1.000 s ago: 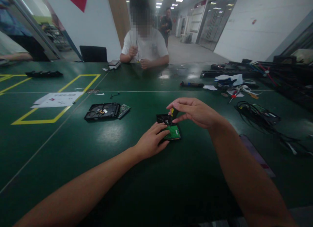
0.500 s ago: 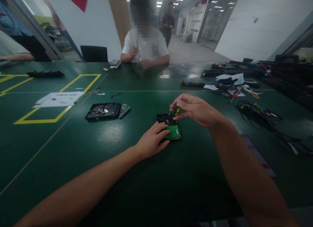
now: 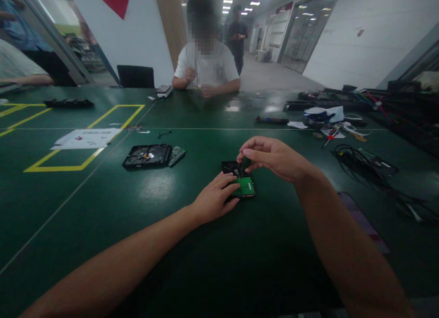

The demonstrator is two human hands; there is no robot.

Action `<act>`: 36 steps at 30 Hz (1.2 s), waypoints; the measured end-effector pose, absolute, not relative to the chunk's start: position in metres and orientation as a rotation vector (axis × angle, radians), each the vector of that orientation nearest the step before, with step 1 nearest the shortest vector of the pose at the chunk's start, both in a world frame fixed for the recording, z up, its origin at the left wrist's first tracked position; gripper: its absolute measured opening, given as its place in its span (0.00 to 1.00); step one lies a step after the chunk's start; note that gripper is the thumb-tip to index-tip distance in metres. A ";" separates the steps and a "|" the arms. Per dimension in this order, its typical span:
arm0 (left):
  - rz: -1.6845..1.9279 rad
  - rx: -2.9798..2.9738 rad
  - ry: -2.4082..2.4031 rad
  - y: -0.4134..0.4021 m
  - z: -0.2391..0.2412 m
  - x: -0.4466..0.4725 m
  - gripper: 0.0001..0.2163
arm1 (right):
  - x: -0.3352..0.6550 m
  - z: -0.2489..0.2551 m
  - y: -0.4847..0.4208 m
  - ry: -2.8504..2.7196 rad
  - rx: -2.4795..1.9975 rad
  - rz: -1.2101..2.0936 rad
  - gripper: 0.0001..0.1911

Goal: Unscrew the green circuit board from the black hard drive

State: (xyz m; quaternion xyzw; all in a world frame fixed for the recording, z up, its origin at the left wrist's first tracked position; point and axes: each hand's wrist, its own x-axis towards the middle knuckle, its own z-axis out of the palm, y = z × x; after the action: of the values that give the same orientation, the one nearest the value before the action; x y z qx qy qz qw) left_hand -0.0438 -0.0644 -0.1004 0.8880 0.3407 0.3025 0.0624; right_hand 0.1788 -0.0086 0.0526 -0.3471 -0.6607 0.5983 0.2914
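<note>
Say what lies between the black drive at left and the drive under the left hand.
The head view shows a small circuit board, then green tabletop before the second drive.

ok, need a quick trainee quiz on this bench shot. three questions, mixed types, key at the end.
1. Multiple choice: what do the fingers of the left hand rest on?
A) a sheet of paper
B) a green-boarded hard drive
C) a bundle of black cables

2. True or false: the right hand holds nothing.

3. Fill in the blank, as the wearer sees it: a small circuit board lies at the ____ side of the black drive case.

Key:
1. B
2. False; it holds a dark-handled screwdriver.
3. right
</note>
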 end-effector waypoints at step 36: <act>0.875 2.715 1.057 -0.065 -0.102 -0.045 0.19 | 0.181 0.050 -0.002 -1.924 -1.104 1.134 0.12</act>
State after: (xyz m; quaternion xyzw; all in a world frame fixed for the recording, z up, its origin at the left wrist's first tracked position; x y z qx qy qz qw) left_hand -0.0451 -0.0648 -0.1015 0.8914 0.3470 0.2873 0.0496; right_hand 0.1810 -0.0019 0.0499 -0.4199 -0.7318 0.4313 0.3195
